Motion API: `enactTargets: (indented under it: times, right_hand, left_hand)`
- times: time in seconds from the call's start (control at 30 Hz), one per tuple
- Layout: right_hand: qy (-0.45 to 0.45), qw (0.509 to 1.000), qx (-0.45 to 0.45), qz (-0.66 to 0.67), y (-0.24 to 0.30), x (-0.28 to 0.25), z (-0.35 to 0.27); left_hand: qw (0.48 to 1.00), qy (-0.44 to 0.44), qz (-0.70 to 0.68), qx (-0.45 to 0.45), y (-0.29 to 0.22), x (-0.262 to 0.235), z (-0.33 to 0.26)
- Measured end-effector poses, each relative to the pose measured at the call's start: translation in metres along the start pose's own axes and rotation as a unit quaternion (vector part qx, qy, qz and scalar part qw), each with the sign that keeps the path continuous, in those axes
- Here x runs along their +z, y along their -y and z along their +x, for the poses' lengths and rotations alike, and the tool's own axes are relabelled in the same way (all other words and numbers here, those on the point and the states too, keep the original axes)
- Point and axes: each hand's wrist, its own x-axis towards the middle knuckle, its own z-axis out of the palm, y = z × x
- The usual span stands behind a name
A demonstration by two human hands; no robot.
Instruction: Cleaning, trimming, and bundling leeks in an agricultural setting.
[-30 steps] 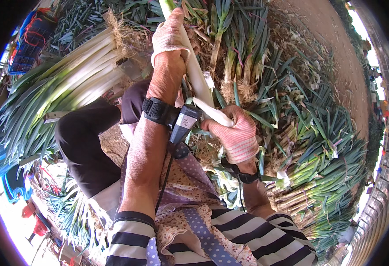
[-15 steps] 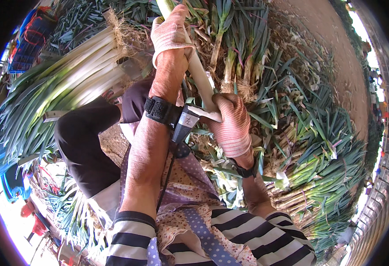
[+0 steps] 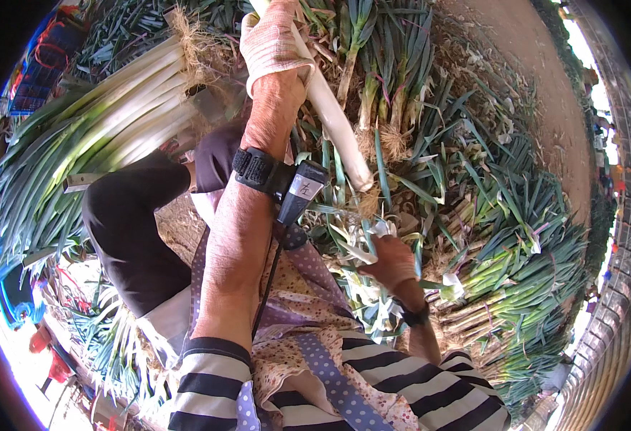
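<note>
Clothing: black-and-white striped sleeves (image 3: 215, 373) at the lower edge, over a patterned lilac apron (image 3: 308, 337); a knee in dark trousers (image 3: 132, 215) bends to the left.
Left forearm: bare and stretched upward through the middle, wearing a black wrist strap with a small grey device (image 3: 297, 190) and a thin black cable hanging from it.
Right hand (image 3: 393, 262): in a pinkish knit glove, low and right of centre, fingers curled around loose strips of pale peeled leek skin (image 3: 362, 248); how tight the hold is cannot be told.
Left hand (image 3: 272, 39): in a pale knit glove near the top edge, closed around the long white leek stalk (image 3: 333, 118).
Leek stalk: held in the air, slanting from the left hand down and to the right; its root end with a tuft of pale roots (image 3: 368, 201) hangs just above the right hand, apart from it.
Left side: a bundle of cleaned white-and-green leeks (image 3: 107, 122), laid side by side, roots toward the top.
Right side and beyond: a heap of untrimmed green leeks (image 3: 516, 251) spread over the ground.
Far: bare brown soil (image 3: 523, 50) at the upper right.
</note>
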Motion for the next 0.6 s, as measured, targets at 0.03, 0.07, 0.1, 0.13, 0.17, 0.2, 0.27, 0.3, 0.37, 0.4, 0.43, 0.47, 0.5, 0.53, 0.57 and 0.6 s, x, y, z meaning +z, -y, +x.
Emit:
enactTargets:
  times: [0.03,0.07,0.1,0.13,0.17,0.2,0.27,0.3,0.37,0.4,0.43,0.47,0.5,0.53,0.57,0.6]
  right_hand:
    - [-0.093,0.995,-0.023,0.022,-0.011,-0.003,-0.006]
    - [-0.183,0.968,-0.024,0.170,-0.015,-0.008,-0.011]
    - [-0.272,0.909,-0.029,0.314,-0.012,-0.027,-0.014]
    - [-0.328,0.895,-0.069,0.294,-0.001,-0.056,-0.016]
    - [-0.384,0.876,-0.108,0.271,0.009,-0.079,-0.011]
    - [-0.432,0.856,-0.177,0.223,0.015,-0.091,0.004]
    - [-0.456,0.830,-0.220,0.235,0.039,-0.119,0.027]
    - [-0.438,0.821,-0.212,0.299,0.065,-0.138,0.034]
    - [-0.236,0.888,-0.222,0.326,0.070,-0.138,0.080]
    - [-0.088,0.814,-0.163,0.550,0.087,-0.138,0.095]
    - [-0.231,0.849,-0.204,0.430,0.090,-0.125,0.096]
    - [-0.240,0.858,-0.163,0.423,0.089,-0.109,0.096]
    - [-0.246,0.865,-0.129,0.417,0.093,-0.095,0.091]
    - [-0.209,0.905,-0.025,0.368,0.095,-0.093,0.077]
    - [-0.265,0.896,-0.036,0.354,0.079,-0.058,0.084]
    - [-0.225,0.890,-0.002,0.397,0.083,-0.060,0.076]
  left_hand:
    - [0.999,0.002,-0.018,-0.034,-0.003,0.006,-0.004]
    - [0.999,-0.020,-0.015,-0.045,-0.007,0.012,-0.010]
    - [0.997,0.014,-0.058,-0.043,-0.007,0.006,-0.006]
    - [0.997,0.041,-0.061,-0.027,-0.006,-0.001,-0.003]
    - [0.996,0.069,-0.064,-0.012,-0.003,-0.006,-0.001]
    - [0.972,0.199,-0.127,-0.015,0.000,-0.014,0.008]
    - [0.965,0.198,-0.163,-0.050,0.007,0.006,-0.011]
    - [0.957,0.211,-0.187,-0.066,0.009,0.009,-0.014]
    - [0.965,0.190,-0.158,-0.092,0.009,0.018,-0.021]
    - [0.958,0.212,-0.168,-0.093,0.009,0.009,-0.018]
    - [0.951,0.232,-0.179,-0.093,-0.003,0.007,-0.022]
    - [0.970,0.177,-0.103,-0.130,-0.007,0.011,-0.034]
    - [0.957,0.239,-0.130,-0.103,-0.004,0.005,-0.036]
    - [0.953,0.253,-0.132,-0.103,0.000,0.003,-0.036]
    - [0.948,0.270,-0.133,-0.101,0.003,0.004,-0.039]
    - [0.944,0.269,-0.119,-0.149,0.004,0.001,-0.043]
